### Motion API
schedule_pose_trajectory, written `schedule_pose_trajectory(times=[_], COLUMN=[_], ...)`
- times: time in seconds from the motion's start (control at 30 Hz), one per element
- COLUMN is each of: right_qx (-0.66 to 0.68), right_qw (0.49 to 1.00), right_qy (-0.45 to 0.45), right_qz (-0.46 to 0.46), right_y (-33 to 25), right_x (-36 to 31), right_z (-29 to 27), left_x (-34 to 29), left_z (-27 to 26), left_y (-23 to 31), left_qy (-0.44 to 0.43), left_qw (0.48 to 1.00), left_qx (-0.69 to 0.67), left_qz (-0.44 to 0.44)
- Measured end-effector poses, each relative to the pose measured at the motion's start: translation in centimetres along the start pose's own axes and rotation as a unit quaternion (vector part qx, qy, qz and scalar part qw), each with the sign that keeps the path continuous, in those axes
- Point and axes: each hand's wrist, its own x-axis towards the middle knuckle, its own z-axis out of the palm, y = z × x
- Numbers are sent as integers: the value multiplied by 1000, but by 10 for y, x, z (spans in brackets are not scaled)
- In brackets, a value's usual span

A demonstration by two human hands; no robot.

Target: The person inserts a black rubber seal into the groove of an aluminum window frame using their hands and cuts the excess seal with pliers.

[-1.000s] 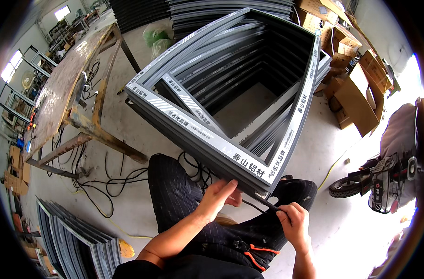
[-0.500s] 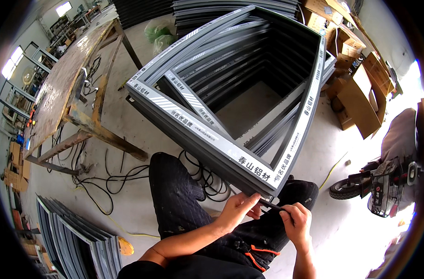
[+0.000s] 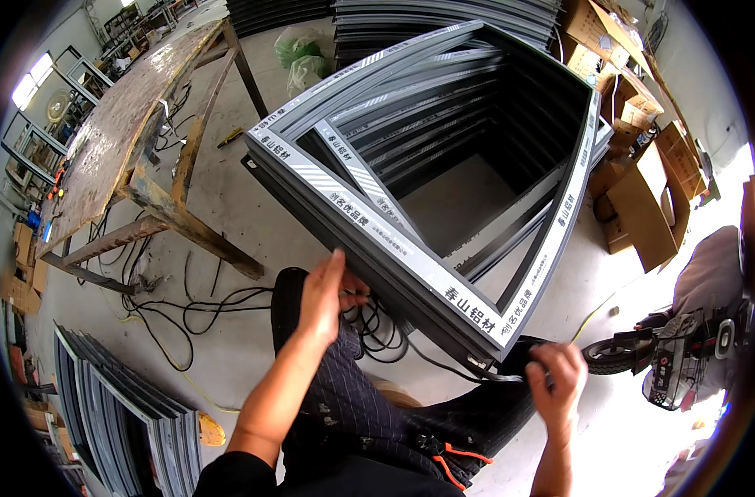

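Frame stack: skewed stack of grey-black rectangular metal frames with white printed tape point(image 3: 394, 240), directly before the seated person, near corner close above the right leg.
Left hand point(image 3: 318, 298): thumb and fingers spread, nothing gripped; beside the stack's near long side, contact unclear.
Right hand point(image 3: 557, 377): fingers curled, blurred, just off the near corner; cannot tell whether it grips anything.
Thin black flexible cord point(image 3: 445, 367): passes below that corner toward the right hand.
Lap: orange-handled metal hand tool point(image 3: 468, 453).
Floor: loose loops of black cable point(image 3: 377, 335).
Risk, cord: could snag on the corner or cable loops if tugged sideways.
Risk, frames: misaligned upper ones could slide if knocked, pinching fingers.
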Motion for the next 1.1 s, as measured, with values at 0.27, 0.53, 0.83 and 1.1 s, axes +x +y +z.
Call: schedule_pose_trajectory(times=[0.27, 0.53, 0.83, 1.1], right_qx=[-19, -21, -1, -10], right_qw=[981, 980, 986, 984], right_qy=[-115, -102, -12, -42], right_qz=[-157, -173, -166, -174], right_y=[15, -46, -111, -121], right_x=[156, 146, 197, 199], right_z=[27, 69, 150, 152], left_x=[-66, -60, 41, -3], left_z=[65, -9, -87, -76], left_y=[-68, -49, 47, 34], left_qy=[-35, 42, 59, 101], left_qw=[997, 997, 998, 994], left_qx=[-61, 3, 25, 19], left_qz=[22, 60, 20, 46])
